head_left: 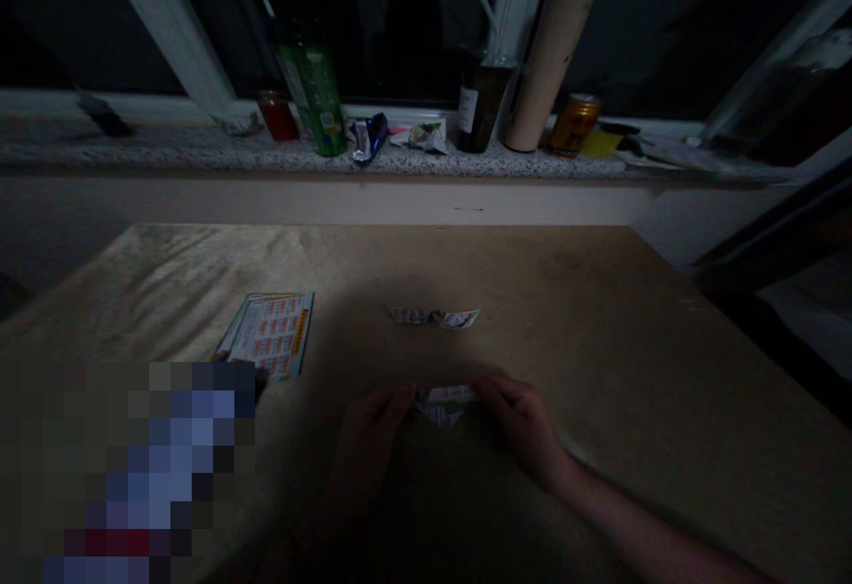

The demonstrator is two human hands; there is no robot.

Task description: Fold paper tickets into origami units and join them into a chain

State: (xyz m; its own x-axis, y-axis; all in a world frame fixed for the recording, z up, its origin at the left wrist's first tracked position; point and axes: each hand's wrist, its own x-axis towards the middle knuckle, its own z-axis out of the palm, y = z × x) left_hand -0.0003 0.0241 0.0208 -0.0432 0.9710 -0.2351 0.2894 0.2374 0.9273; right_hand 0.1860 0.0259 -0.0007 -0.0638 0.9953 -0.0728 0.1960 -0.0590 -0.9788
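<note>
While the left hand [373, 429] and right hand [523, 420] each pinch one end of a small paper [443, 402] low over the table [599, 318], it looks half folded. One folded paper [436, 318] already lies done farther back. A sheet [270, 334] lies to the left, not folded yet.

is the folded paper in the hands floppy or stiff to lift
Probably very light and floppy: the folded paper looks thin, pinched between left hand and right hand. Its creases likely add slight stiffness; it shouldn't roll.
</note>
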